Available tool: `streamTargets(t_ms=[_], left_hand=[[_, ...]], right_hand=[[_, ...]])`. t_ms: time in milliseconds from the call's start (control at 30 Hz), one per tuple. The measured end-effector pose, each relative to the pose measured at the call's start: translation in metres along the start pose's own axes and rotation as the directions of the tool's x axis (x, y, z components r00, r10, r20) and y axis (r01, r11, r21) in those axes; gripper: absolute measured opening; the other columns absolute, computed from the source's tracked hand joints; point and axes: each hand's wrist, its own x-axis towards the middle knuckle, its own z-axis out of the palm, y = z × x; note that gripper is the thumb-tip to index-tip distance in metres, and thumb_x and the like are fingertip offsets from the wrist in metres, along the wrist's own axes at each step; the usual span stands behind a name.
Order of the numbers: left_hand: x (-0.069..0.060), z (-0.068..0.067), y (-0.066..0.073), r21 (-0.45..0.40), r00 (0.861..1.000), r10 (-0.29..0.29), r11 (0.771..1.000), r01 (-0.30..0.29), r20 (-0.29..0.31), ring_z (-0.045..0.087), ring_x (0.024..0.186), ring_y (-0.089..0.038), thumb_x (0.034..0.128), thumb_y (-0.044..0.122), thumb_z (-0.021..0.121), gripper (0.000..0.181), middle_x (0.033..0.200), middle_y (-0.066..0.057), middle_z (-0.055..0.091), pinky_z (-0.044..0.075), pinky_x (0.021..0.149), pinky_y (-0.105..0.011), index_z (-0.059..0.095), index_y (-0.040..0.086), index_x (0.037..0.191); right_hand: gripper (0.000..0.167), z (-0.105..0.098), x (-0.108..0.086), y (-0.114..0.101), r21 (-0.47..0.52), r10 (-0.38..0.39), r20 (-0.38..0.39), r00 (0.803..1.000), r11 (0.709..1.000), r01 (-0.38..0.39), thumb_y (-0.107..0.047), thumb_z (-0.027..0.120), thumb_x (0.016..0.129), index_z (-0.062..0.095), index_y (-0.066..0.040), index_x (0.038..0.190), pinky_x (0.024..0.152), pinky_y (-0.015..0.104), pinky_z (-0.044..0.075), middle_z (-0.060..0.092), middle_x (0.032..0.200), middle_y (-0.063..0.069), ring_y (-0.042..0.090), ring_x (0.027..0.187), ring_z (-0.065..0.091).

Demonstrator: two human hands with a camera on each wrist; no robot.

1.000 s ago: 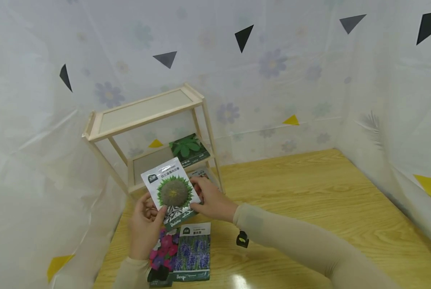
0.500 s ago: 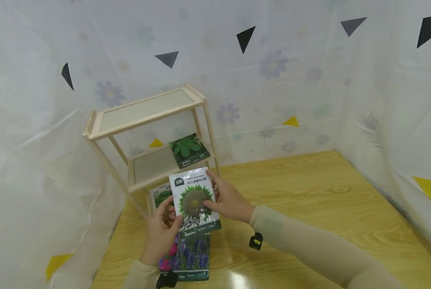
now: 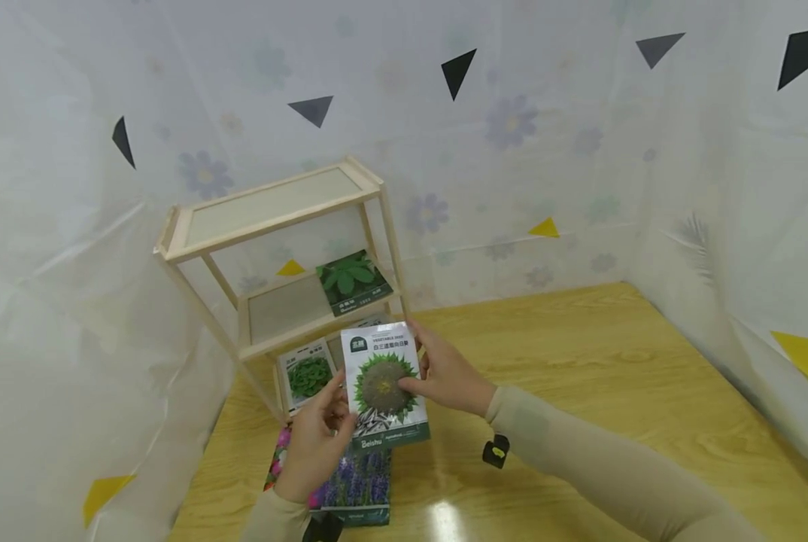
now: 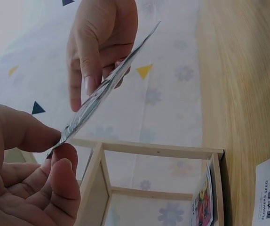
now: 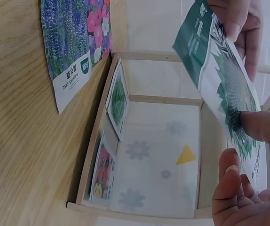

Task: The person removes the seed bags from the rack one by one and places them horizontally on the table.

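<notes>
White floral sheeting (image 3: 485, 181) behind, wood-grained worktop (image 3: 553, 361) below, pale wooden rack (image 3: 268, 207) at left. Held up at the near right corner of the rack, above the worktop and overlapping the far end of a purple-flower packet (image 3: 366, 482): 1 sunflower seed packet (image 3: 377, 369). Pinched at the lower left edge by the left hand (image 3: 316, 448), thumb in front and fingers behind; gripped at the right side by the right hand (image 3: 451, 376), thumb on the printed picture. Likely very light, thin and bendy, with a smooth, slightly slippery skin; unlikely to break, but probably easy to crease. Best taken by the 2 long side edges, without a hard squeeze on the middle. From the head view, nearly the full front, slightly tilted, but little of the fingers behind. From the left wrist view, almost edge-on: thin, gently curved, apart from the worktop. Only from the right wrist view, the white header of the purple-flower packet and, low in the rack, a red-flower packet (image 5: 103, 176) together with a green-leaf packet (image 5: 118, 101).
</notes>
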Motion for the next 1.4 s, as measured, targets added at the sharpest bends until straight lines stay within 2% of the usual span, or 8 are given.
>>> streamTargets(t_ms=[100,200,367,533,667,833,1100,1400], left_hand=[[-0.003,0.002,0.003,0.045,0.999,0.011,0.999,-0.013,0.033,0.057,0.078,-0.009,0.0823,0.004,0.075,0.079,0.112,-0.003,0.059,0.052,0.06,-0.027,0.034,0.01,0.15],[-0.007,0.004,0.006,0.155,0.995,0.026,0.987,-0.04,0.092,0.059,0.098,-0.014,0.0764,0.019,0.083,0.093,0.127,-0.004,0.054,0.055,0.074,-0.036,0.03,0.016,0.152],[-0.011,0.006,0.008,0.33,0.977,0.11,0.929,-0.165,0.181,0.046,0.128,-0.028,0.0685,0.033,0.088,0.1,0.146,-0.008,0.04,0.05,0.092,-0.044,0.034,0.013,0.15],[-0.011,0.008,0.007,0.391,0.96,0.2,0.882,-0.263,0.195,0.048,0.127,-0.029,0.0677,0.035,0.088,0.093,0.144,-0.011,0.043,0.051,0.091,-0.039,0.043,0.007,0.144],[-0.011,0.011,0.008,0.414,0.953,0.213,0.864,-0.288,0.217,0.049,0.127,-0.028,0.0699,0.042,0.083,0.09,0.144,-0.011,0.044,0.051,0.092,-0.038,0.045,0.008,0.144],[-0.011,0.014,0.007,0.44,0.942,0.222,0.84,-0.316,0.252,0.048,0.128,-0.029,0.0724,0.048,0.079,0.088,0.144,-0.013,0.045,0.048,0.095,-0.04,0.046,0.007,0.143],[-0.015,0.018,0.002,0.418,0.936,0.237,0.847,-0.33,0.258,0.045,0.13,-0.028,0.0782,0.053,0.07,0.089,0.146,-0.014,0.044,0.045,0.099,-0.043,0.04,0.003,0.145],[-0.019,0.024,-0.003,0.458,0.927,0.23,0.818,-0.349,0.297,0.05,0.125,-0.033,0.0733,0.051,0.076,0.085,0.14,-0.016,0.049,0.045,0.098,-0.046,0.05,0.005,0.139]], right_hand=[[0.097,-0.003,-0.002,0.001,-0.001,0.027,-0.001,1.0,1.0,-0.027,-0.022,0.076,0.085,0.009,-0.017,0.156,0.053,0.026,0.048,0.047,0.108,0.003,0.012,0.062,0.052],[0.097,-0.006,-0.003,0.004,-0.017,0.048,-0.004,0.999,0.999,-0.048,-0.023,0.075,0.085,0.009,-0.018,0.156,0.053,0.027,0.047,0.047,0.109,0.003,0.012,0.062,0.052],[0.097,-0.01,-0.006,0.009,-0.007,0.068,-0.018,0.998,0.998,-0.068,-0.023,0.076,0.085,0.011,-0.016,0.155,0.051,0.028,0.046,0.048,0.107,0.003,0.011,0.06,0.051],[0.095,-0.015,-0.01,0.012,0.026,0.1,-0.01,0.995,0.995,-0.099,-0.025,0.075,0.085,0.012,-0.014,0.155,0.051,0.028,0.046,0.047,0.119,0.006,0.012,0.059,0.05],[0.093,-0.018,-0.015,0.013,0.044,0.124,-0.005,0.992,0.991,-0.123,-0.028,0.074,0.086,0.013,-0.014,0.155,0.05,0.03,0.046,0.045,0.124,0.008,0.014,0.056,0.049],[0.089,-0.02,-0.019,0.019,0.036,0.152,-0.001,0.988,0.988,-0.152,-0.032,0.072,0.087,0.016,-0.013,0.154,0.049,0.03,0.047,0.047,0.113,0.005,0.014,0.057,0.051],[0.089,-0.022,-0.024,0.023,0.06,0.173,0.001,0.985,0.983,-0.172,-0.031,0.073,0.086,0.018,-0.012,0.154,0.051,0.031,0.047,0.047,0.106,0.005,0.015,0.06,0.053],[0.076,-0.016,-0.023,0.031,0.097,0.23,0.017,0.973,0.968,-0.23,-0.031,0.075,0.085,0.032,-0.011,0.144,0.051,0.03,0.045,0.049,0.104,0.008,0.014,0.062,0.051]])
